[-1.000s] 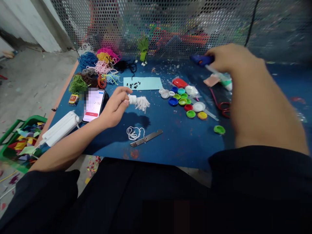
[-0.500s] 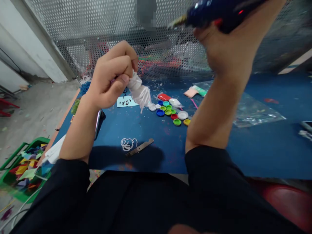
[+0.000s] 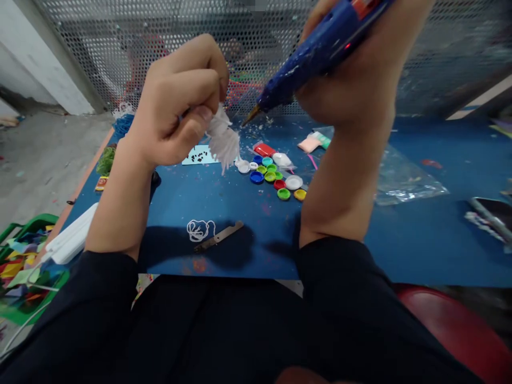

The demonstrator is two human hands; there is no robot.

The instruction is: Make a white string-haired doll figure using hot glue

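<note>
My left hand [image 3: 180, 101] pinches a bundle of white yarn [image 3: 224, 141] that hangs below the fingers, its loose strands pointing down. My fingers hide its upper end. Wrapped round the grip of a blue hot glue gun [image 3: 310, 53], my right hand [image 3: 348, 85] holds it high, with the brass nozzle pointing down and left. A small gap separates the nozzle from the yarn bundle. A red light glows on the gun's body. Below, on the blue table [image 3: 256, 250], lie a coil of white string [image 3: 198, 230] and a flat metal blade [image 3: 220, 236].
Several coloured bottle caps [image 3: 271, 176] and clay packets [image 3: 264, 150] lie mid-table. A light blue card [image 3: 208, 154] with dark bits is behind the yarn. A plastic bag [image 3: 408, 181] and a phone [image 3: 492, 213] lie right. A perforated metal panel [image 3: 100, 48] stands behind.
The glue gun has come down and left, its nozzle now close beside the yarn bundle. My left hand still pinches the yarn. The view has shifted slightly.
</note>
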